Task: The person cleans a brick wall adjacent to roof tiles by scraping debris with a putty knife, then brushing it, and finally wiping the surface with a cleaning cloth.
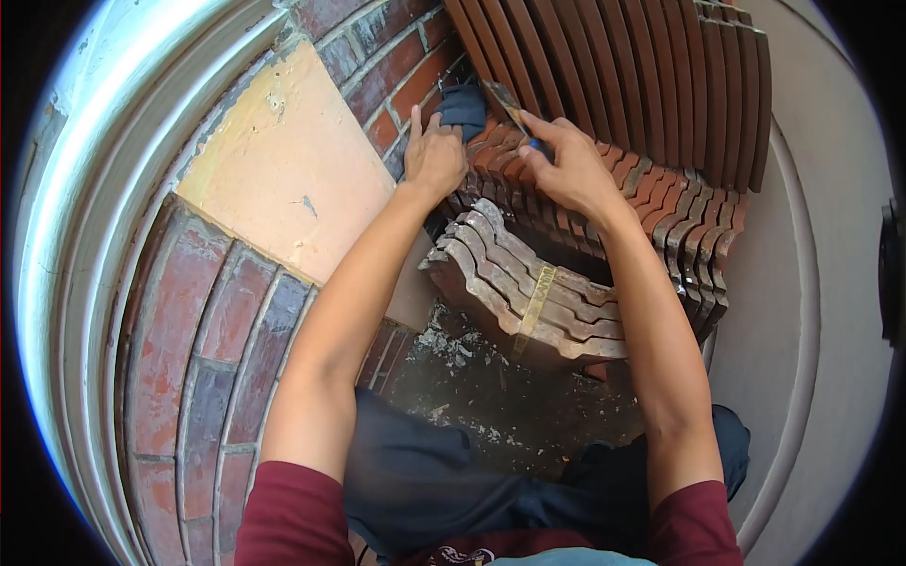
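Note:
My right hand [571,168] is closed around a scraper [535,144] with a blue handle, most of it hidden in the fingers. Its flat, stained blade [505,97] points up and left, over the gap between brick wall and tiles. My left hand [436,158] is against the wall, fingers apart and the index stretched upward. Just beyond its fingertips is a bunched dark cloth [462,107]; whether the fingers press on it is hard to tell. Below my right hand runs a row of wavy-edged clay roof tiles [651,193].
Brown tiles [604,71] stand upright at the back. A strapped bundle of weathered tiles [524,283] sits between my arms. On the left are a brick wall [212,358] and a pale panel [293,165]. Debris litters the dark floor [500,396]; a plain wall [835,311] bounds the right.

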Demonstrator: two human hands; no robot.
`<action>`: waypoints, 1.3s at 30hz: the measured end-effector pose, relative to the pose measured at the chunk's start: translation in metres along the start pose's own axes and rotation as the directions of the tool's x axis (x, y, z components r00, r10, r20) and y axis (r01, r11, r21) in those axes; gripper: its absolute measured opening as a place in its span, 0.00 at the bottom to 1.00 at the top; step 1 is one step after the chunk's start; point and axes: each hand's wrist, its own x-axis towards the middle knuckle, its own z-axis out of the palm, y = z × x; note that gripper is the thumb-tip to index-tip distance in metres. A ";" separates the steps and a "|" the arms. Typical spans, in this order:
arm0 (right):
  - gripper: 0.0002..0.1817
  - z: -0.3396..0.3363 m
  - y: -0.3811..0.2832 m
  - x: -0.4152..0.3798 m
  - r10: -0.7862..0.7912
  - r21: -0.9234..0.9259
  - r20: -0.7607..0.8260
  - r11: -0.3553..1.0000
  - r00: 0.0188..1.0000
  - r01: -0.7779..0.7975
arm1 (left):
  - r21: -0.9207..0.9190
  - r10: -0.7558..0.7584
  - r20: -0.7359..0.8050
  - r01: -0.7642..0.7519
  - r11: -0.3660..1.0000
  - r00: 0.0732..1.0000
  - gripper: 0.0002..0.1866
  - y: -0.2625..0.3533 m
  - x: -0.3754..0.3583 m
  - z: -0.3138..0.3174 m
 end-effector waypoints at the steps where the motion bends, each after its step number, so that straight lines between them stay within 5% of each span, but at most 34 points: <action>1: 0.25 0.007 -0.003 0.001 -0.031 0.018 0.011 0.999 0.999 0.031 | -0.086 -0.006 0.058 0.011 0.996 0.998 0.19 -0.001 -0.002 -0.003; 4: 0.26 0.032 -0.014 0.017 -0.009 0.128 0.075 0.992 0.997 -0.001 | -0.146 0.003 -0.054 -0.011 0.989 0.999 0.23 0.005 -0.010 0.007; 5: 0.25 0.042 -0.018 0.025 0.022 0.122 0.076 0.992 0.997 -0.031 | -0.105 -0.003 0.115 0.015 0.994 0.993 0.31 0.006 -0.010 0.013; 8: 0.24 0.065 -0.025 0.051 0.102 0.036 0.014 0.994 0.995 -0.103 | -0.214 0.002 0.110 0.022 0.977 0.994 0.37 0.009 -0.018 0.015; 9: 0.24 0.073 -0.025 0.062 0.123 0.018 -0.005 0.992 0.992 -0.122 | -0.148 0.020 0.266 0.020 0.989 0.964 0.41 0.007 -0.012 0.012; 12: 0.18 0.095 -0.022 0.095 0.250 0.090 -0.032 0.965 0.968 -0.246 | -0.238 0.080 0.187 -0.034 0.971 0.979 0.43 0.000 -0.013 0.023; 15: 0.20 0.104 -0.022 0.124 0.233 0.036 -0.061 0.972 0.971 -0.231 | -0.143 0.077 0.309 -0.033 0.989 0.948 0.43 0.003 -0.013 0.017; 20: 0.20 0.108 -0.022 0.156 0.284 0.079 0.020 0.955 0.959 -0.284 | -0.245 -0.005 0.274 0.075 0.967 0.962 0.44 0.007 -0.014 0.011; 23: 0.19 0.126 -0.016 0.145 0.237 -0.004 -0.113 0.971 0.965 -0.239 | -0.226 0.048 0.278 0.017 0.974 0.959 0.44 0.006 -0.012 0.018; 26: 0.18 0.111 -0.019 0.157 0.143 -0.178 0.046 0.975 0.989 -0.133 | -0.255 0.016 0.221 0.042 0.966 0.975 0.44 0.009 -0.015 0.019; 30: 0.17 0.113 -0.018 0.168 0.289 -0.116 0.055 0.952 0.956 -0.282 | -0.291 0.002 0.227 0.066 0.955 0.974 0.43 0.009 -0.016 0.011; 31: 0.18 0.113 -0.018 0.157 0.202 -0.122 0.063 0.973 0.977 -0.194 | -0.281 0.029 0.228 0.037 0.959 0.973 0.43 0.008 -0.015 0.014; 34: 0.18 0.122 -0.020 0.143 0.297 0.080 -0.097 0.954 0.950 -0.290 | -0.264 0.061 0.222 -0.001 0.964 0.973 0.42 0.005 -0.013 0.020; 39: 0.21 0.112 -0.021 0.171 0.437 0.178 0.038 0.882 0.899 -0.436 | -0.322 0.007 0.146 0.041 0.946 0.989 0.38 0.008 -0.017 0.016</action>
